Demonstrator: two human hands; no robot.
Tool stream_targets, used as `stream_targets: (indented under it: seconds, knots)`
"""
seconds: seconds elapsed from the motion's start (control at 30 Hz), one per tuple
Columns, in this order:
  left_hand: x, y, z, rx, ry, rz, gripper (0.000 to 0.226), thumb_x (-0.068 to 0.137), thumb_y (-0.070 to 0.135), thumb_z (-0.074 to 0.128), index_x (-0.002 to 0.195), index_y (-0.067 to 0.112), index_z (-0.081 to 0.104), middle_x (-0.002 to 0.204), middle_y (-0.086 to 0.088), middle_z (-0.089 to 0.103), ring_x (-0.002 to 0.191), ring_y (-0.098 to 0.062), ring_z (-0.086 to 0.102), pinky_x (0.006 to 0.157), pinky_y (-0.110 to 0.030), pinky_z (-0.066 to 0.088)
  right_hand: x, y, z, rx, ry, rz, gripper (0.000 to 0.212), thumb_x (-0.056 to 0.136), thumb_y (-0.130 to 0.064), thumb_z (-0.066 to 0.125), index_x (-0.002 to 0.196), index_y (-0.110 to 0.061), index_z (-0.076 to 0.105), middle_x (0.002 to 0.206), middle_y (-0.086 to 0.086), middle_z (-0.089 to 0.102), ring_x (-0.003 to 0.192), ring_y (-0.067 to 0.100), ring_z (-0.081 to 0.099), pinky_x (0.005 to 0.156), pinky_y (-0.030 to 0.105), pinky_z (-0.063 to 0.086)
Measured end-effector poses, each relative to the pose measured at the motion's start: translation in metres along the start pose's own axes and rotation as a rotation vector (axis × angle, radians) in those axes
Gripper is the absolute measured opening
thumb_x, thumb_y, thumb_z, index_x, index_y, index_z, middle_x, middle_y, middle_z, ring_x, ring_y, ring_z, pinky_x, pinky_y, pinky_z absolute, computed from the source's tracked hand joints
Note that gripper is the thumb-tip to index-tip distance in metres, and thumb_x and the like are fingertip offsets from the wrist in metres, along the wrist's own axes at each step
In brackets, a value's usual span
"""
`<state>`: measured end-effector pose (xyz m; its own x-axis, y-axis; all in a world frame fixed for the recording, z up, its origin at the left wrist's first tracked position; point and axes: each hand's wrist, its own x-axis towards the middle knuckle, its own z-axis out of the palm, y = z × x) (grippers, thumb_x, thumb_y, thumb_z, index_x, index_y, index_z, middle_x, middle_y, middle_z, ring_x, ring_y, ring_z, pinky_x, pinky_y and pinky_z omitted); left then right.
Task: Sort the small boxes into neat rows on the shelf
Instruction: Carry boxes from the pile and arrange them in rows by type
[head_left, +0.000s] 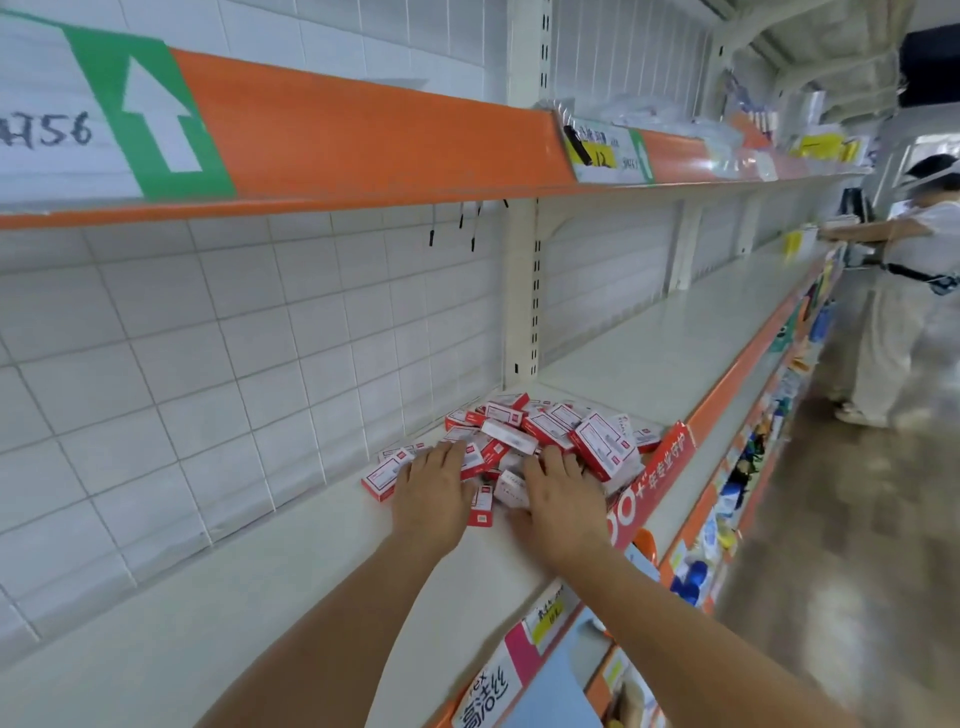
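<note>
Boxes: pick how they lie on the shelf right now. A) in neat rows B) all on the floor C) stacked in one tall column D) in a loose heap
D: the boxes lie tilted and overlapping in a jumble on the shelf, with the left hand and right hand laid on the near edge of the heap.

Two hands (493, 493), many small boxes (524, 441)

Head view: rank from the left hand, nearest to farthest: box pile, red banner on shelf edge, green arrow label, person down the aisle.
From the left hand:
1. Box pile, under its fingertips.
2. Red banner, to the right, on the shelf's front edge.
3. Green arrow label, on the upper shelf's edge strip, up and left.
4. Person, far right, down the aisle.
</note>
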<state>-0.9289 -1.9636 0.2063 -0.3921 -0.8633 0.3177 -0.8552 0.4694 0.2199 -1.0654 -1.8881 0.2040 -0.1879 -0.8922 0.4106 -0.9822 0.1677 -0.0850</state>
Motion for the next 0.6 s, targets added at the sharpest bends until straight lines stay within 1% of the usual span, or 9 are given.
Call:
stream_targets:
  seconds: [0.1,0.13,0.2,0.27,0.3,0.37,0.4,0.5,0.6]
  knots:
    - [0.003,-0.002,-0.003,-0.013,0.035,0.005,0.050,0.099,0.037,0.041,0.146,0.023,0.030,0.145,0.000,0.041,0.134,-0.021,0.035,0.110,-0.036,0.027,-0.001,-0.002,-0.010,-0.077,0.050,-0.041,0.050,0.066,-0.039,0.080,0.105,-0.013,0.065,0.102,0.006,0.065,0.090,0.022,0.064,0.069,0.032,0.051]
    - [0.003,-0.003,-0.004,-0.013,0.036,0.004,0.049,0.099,0.037,0.041,0.145,0.023,0.032,0.143,-0.001,0.043,0.132,-0.021,0.037,0.110,-0.036,0.029,-0.001,-0.003,-0.011,-0.084,0.054,-0.070,0.046,0.068,-0.036,0.078,0.105,-0.012,0.065,0.099,0.005,0.066,0.089,0.023,0.064,0.071,0.032,0.050]
    - [0.001,-0.005,-0.006,-0.013,0.035,0.008,0.049,0.098,0.038,0.042,0.144,0.023,0.034,0.141,-0.001,0.044,0.131,-0.021,0.037,0.109,-0.036,0.031,-0.002,-0.006,-0.013,-0.050,0.011,-0.122,0.037,0.084,-0.029,0.064,0.116,-0.011,0.059,0.107,0.007,0.064,0.100,0.025,0.060,0.083,0.035,0.044]
    - [-0.003,-0.008,-0.006,-0.001,0.041,0.018,0.048,0.098,0.039,0.042,0.143,0.023,0.034,0.141,0.000,0.044,0.132,-0.021,0.036,0.108,-0.035,0.031,-0.004,-0.006,-0.015,-0.029,0.038,-0.142,0.034,0.083,-0.023,0.065,0.113,-0.009,0.060,0.102,0.008,0.066,0.097,0.026,0.062,0.083,0.035,0.045]
    - [-0.005,-0.009,-0.007,0.003,0.045,0.022,0.048,0.098,0.038,0.043,0.143,0.023,0.035,0.142,0.000,0.043,0.133,-0.020,0.036,0.107,-0.034,0.031,-0.006,-0.007,-0.017,-0.025,0.015,-0.141,0.033,0.085,-0.020,0.061,0.116,-0.009,0.058,0.105,0.008,0.064,0.099,0.026,0.060,0.083,0.036,0.044]
    - [-0.012,-0.015,-0.008,-0.006,0.054,0.022,0.048,0.098,0.037,0.044,0.143,0.023,0.035,0.144,0.000,0.041,0.133,-0.020,0.035,0.106,-0.034,0.031,-0.011,-0.012,-0.017,-0.020,-0.072,-0.177,0.033,0.091,-0.014,0.047,0.124,-0.011,0.047,0.113,0.007,0.058,0.102,0.026,0.055,0.076,0.034,0.038]
    - [-0.016,-0.019,-0.009,-0.014,0.057,0.018,0.048,0.098,0.036,0.045,0.143,0.023,0.035,0.144,0.000,0.041,0.133,-0.019,0.035,0.106,-0.033,0.031,-0.012,-0.014,-0.017,-0.018,-0.104,-0.188,0.033,0.092,-0.013,0.044,0.124,-0.012,0.043,0.112,0.007,0.057,0.098,0.025,0.054,0.071,0.033,0.037]
    - [-0.029,-0.030,-0.014,-0.015,0.055,0.009,0.049,0.097,0.035,0.046,0.143,0.024,0.035,0.144,0.002,0.041,0.132,-0.018,0.035,0.104,-0.032,0.031,-0.013,-0.022,-0.019,0.007,-0.133,-0.188,0.034,0.093,-0.012,0.044,0.126,-0.011,0.036,0.110,0.008,0.058,0.090,0.025,0.058,0.064,0.034,0.045]
    - [-0.043,-0.042,-0.021,-0.002,0.039,-0.025,0.049,0.097,0.034,0.046,0.143,0.025,0.034,0.143,0.004,0.041,0.130,-0.019,0.035,0.100,-0.031,0.034,-0.015,-0.035,-0.019,0.037,-0.128,-0.211,0.037,0.096,-0.022,0.044,0.130,-0.013,0.034,0.115,0.006,0.057,0.088,0.025,0.060,0.060,0.034,0.048]
